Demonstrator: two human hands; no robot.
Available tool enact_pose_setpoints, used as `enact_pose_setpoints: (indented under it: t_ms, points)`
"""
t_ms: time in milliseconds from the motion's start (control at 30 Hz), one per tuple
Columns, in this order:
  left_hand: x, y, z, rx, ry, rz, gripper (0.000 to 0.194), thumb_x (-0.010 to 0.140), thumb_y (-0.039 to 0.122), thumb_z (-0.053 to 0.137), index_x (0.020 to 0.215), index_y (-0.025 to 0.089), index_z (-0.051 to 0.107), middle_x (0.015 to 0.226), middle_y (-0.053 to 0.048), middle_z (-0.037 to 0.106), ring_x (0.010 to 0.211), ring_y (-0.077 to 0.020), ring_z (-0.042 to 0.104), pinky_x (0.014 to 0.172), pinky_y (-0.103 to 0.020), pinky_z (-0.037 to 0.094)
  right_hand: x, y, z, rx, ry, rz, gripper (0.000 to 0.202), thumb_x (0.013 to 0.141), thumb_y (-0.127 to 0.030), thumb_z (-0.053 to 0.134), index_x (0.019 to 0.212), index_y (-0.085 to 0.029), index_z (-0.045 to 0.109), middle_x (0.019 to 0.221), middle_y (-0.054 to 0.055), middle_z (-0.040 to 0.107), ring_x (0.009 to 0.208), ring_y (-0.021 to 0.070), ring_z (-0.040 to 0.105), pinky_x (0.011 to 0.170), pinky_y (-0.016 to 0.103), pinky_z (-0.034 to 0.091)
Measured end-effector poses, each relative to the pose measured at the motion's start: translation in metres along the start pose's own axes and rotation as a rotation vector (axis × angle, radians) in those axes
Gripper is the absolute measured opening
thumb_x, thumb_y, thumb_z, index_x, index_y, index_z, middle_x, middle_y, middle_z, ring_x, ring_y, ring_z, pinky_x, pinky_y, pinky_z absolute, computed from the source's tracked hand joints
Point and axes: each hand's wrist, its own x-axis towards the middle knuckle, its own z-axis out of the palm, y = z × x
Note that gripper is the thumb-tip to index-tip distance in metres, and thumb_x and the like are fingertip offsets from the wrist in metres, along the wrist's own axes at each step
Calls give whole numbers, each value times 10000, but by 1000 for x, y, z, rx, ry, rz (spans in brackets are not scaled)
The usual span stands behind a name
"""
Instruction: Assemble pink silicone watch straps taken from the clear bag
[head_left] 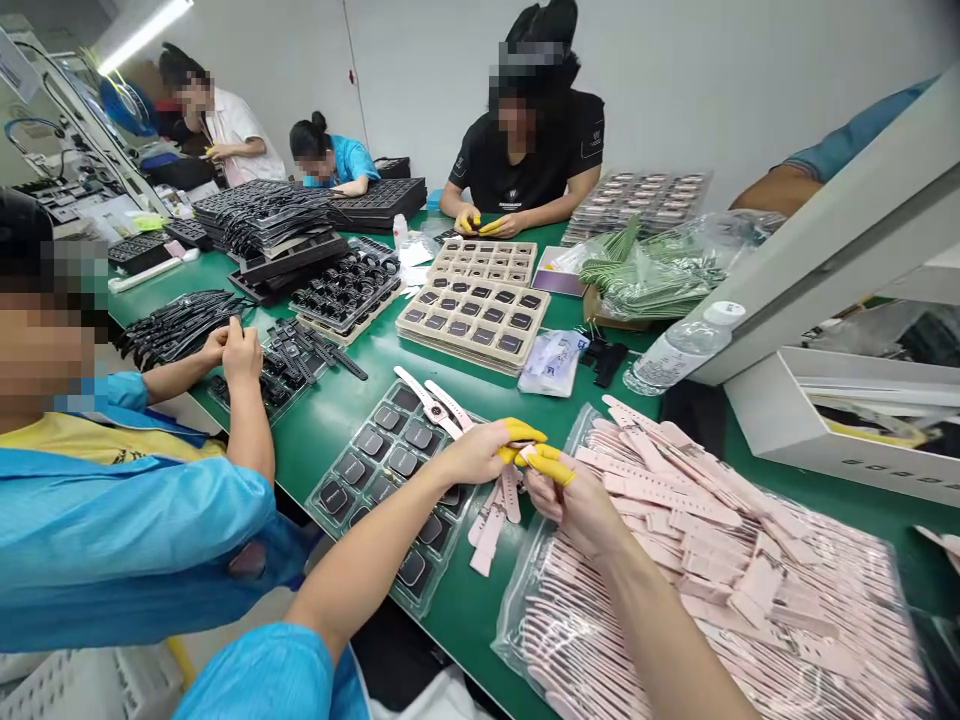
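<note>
Blue sleeve [262, 675] fills the bottom edge at 6 o'clock, and from it the person's left hand [480, 452] reaches up to centre frame, its yellow-capped fingertips [521, 432] pinched narrow on a small pale part that is too small to tell apart. Just at 3 o'clock of it, touching at the tips, the right hand [574, 500] pinches the same spot with its own yellow finger cots [553, 463], so both hands are closed on a pink watch strap piece [526, 452] held above the green table [352, 400]. Below the hands, loose pink straps [491, 525] lie on the table, and at 4 o'clock a clear bag of pink straps [720, 570] spreads wide. At 9 o'clock sits a clear tray of watch bodies [382, 470], with a strapped pink watch [435, 402] lying across its far edge. Further off at 12 o'clock stands a beige tray of watch faces [476, 320], and at 2 o'clock a plastic water bottle [682, 348] lies on its side. A co-worker's hands [232, 350] work black straps [176, 322] at 10 o'clock. As a judgement, the slick cots could let the small part slip and drop among the loose straps.
</note>
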Motion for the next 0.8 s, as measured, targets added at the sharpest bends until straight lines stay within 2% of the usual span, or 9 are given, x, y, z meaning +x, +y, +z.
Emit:
enact_pose_setpoints:
  t_ms: [167, 400, 533, 700, 800]
  points:
    - [0, 4, 0, 11, -14, -8, 514, 901, 58, 466, 1373, 178, 631, 1342, -114, 686, 1265, -228, 635, 1120, -396, 505, 0, 0, 2, -28, -10, 41, 483, 735, -556, 835, 639, -207, 514, 450, -70, 400, 357, 38, 254, 367, 173, 164]
    - [0, 2, 3, 24, 40, 27, 491, 916, 68, 432, 1364, 99, 631, 1317, -161, 676, 1255, -239, 635, 1116, -378, 503, 5, 4, 1, 63, 95, 19, 505, 678, -553, 888, 639, -203, 526, 453, -77, 382, 356, 28, 251, 346, 162, 176]
    - [0, 1, 6, 33, 68, -8, 485, 924, 76, 427, 1366, 131, 621, 1308, -141, 672, 1250, -229, 630, 1110, -378, 505, 6, 5, 0, 91, 92, 1, 466, 704, -511, 883, 671, -205, 534, 466, -74, 403, 367, 35, 266, 348, 157, 209]
    - [-1, 4, 6, 60, 68, 27, 478, 924, 94, 419, 1362, 98, 612, 1254, -158, 654, 1203, -244, 622, 1090, -393, 506, 6, 4, 1, 155, 60, -18, 422, 714, -473, 879, 701, -200, 558, 468, -92, 386, 363, 26, 253, 340, 136, 205]
    - [-1, 4, 6, 54, 69, 31, 518, 888, 67, 430, 1369, 136, 610, 1252, -137, 633, 1201, -241, 606, 1086, -400, 503, 7, 4, 1, 205, 65, -19, 404, 705, -432, 881, 695, -198, 551, 464, -100, 381, 361, 24, 245, 333, 130, 206]
